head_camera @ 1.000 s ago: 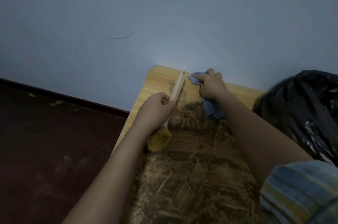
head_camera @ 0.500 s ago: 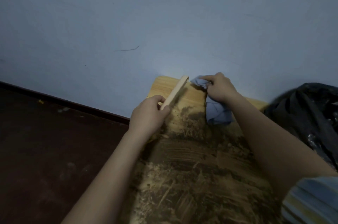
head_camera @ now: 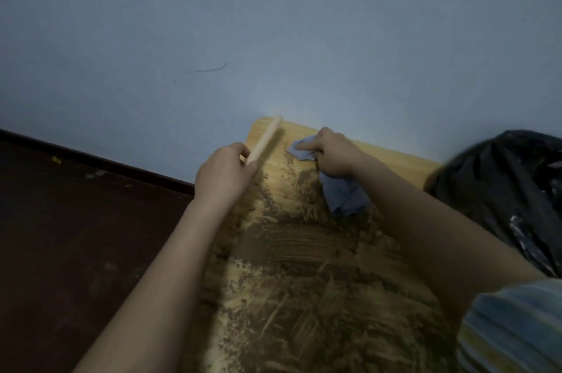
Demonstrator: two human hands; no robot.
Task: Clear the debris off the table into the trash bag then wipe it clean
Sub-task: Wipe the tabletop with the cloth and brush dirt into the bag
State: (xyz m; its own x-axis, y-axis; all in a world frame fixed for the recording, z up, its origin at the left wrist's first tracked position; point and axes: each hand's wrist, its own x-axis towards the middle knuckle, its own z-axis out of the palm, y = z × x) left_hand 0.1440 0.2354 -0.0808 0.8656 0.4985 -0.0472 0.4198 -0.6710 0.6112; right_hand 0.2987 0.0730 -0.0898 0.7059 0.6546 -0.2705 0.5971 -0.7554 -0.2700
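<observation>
The right hand (head_camera: pixel 334 156) grips a soft, limp cloth (head_camera: pixel 343 196) — best bunched; the left hand (head_camera: pixel 225 172) holds a stiff, light brush handle (head_camera: pixel 264 140) over loose dirt (head_camera: pixel 292 266).

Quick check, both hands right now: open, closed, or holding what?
Left hand: closed around the wooden brush handle.
Right hand: gripping the blue cloth, pressing it to the table.

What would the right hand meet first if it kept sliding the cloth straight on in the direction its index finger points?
The right hand points its cloth leftward along the table's far edge. First in line looks to be the wooden brush handle held by the left hand, though whether the handle is raised above the table is unclear.
</observation>
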